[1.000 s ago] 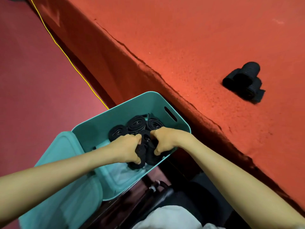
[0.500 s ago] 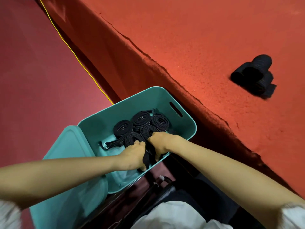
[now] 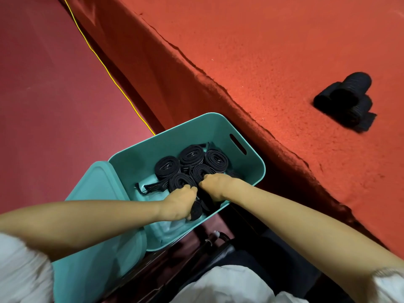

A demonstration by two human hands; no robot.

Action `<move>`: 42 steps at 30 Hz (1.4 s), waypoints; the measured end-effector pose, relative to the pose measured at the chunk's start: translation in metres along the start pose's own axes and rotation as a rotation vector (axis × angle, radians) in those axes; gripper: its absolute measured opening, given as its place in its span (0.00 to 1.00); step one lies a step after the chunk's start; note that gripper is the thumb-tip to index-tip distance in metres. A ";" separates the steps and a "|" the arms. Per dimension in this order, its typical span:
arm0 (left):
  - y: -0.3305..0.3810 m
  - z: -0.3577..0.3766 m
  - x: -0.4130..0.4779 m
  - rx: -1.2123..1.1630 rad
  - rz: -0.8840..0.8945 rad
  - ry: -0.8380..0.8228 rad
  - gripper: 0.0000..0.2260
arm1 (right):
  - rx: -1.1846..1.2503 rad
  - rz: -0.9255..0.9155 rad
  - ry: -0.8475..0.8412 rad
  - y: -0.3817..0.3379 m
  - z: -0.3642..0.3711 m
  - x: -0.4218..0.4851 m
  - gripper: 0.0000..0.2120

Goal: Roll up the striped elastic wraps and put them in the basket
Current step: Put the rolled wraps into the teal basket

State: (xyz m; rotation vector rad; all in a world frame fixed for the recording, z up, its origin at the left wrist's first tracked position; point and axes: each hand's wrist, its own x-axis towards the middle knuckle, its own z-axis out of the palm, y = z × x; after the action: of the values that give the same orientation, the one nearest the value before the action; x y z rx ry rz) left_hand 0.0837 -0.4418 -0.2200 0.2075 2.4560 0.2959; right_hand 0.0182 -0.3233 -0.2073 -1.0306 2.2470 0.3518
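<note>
Hands: We see both hands low inside the basket, knuckles up and fingers curled. The left hand [image 3: 181,202] grips a dark elastic wrap [image 3: 196,212], whose rolled end shows just below the fist. The right hand [image 3: 215,185] is closed on the same wrap from the other side, its fingertips hidden from us.
Held wrap: It sits inside the basket against the near wall, between the two hands.
Basket: The teal plastic basket [image 3: 251,165], with a slot handle [image 3: 237,144] in its far-right wall, sits below the desk's edge. We cannot tell what it stands on.
Rolled wraps: Five black rolled wraps [image 3: 192,154] stand on end in the middle of the basket, packed together and touching. Their spirals face up and fine stripes show along the edges.
Loose end: A striped loose end [image 3: 150,188] lies flat on the basket's bottom, left of the rolls and just beside the left hand.
Lid: A teal lid [image 3: 98,193] lies against the basket's left side, partly under the left forearm.
Desk: The desk [image 3: 240,51] is draped in orange-red cloth and runs diagonally across the upper right.
Desk pile: A small heap of black rolls [image 3: 347,101] rests on the desk, well apart from the basket and too blurred for detail.
Floor: On the dark red floor [image 3: 43,95], a thin yellow cord [image 3: 109,72] runs along the foot of the desk and passes behind the basket.
Clothing: A white sleeve [image 3: 19,272] shows on each arm at the lower corners.
</note>
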 end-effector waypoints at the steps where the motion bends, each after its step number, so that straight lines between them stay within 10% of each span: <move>1: -0.001 -0.001 0.000 0.005 0.012 0.005 0.24 | 0.005 0.004 0.002 0.000 0.000 0.000 0.16; 8: -0.008 -0.019 0.001 -0.103 0.006 -0.020 0.17 | 0.194 0.022 0.041 0.016 -0.017 -0.017 0.25; 18: 0.019 -0.099 -0.002 -0.573 0.119 0.373 0.08 | 0.501 0.106 0.666 0.070 -0.036 -0.109 0.14; 25: 0.094 -0.138 0.000 -0.411 0.420 0.637 0.06 | 0.401 0.265 1.047 0.109 -0.017 -0.183 0.13; 42: 0.265 -0.169 0.076 -0.330 0.572 0.590 0.21 | 0.858 0.998 0.927 0.214 0.043 -0.246 0.26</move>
State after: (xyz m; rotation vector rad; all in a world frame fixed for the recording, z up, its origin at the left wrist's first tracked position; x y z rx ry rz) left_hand -0.0605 -0.1971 -0.0660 0.7721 2.8100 1.1367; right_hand -0.0029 -0.0186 -0.0850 0.5694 3.0692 -0.8284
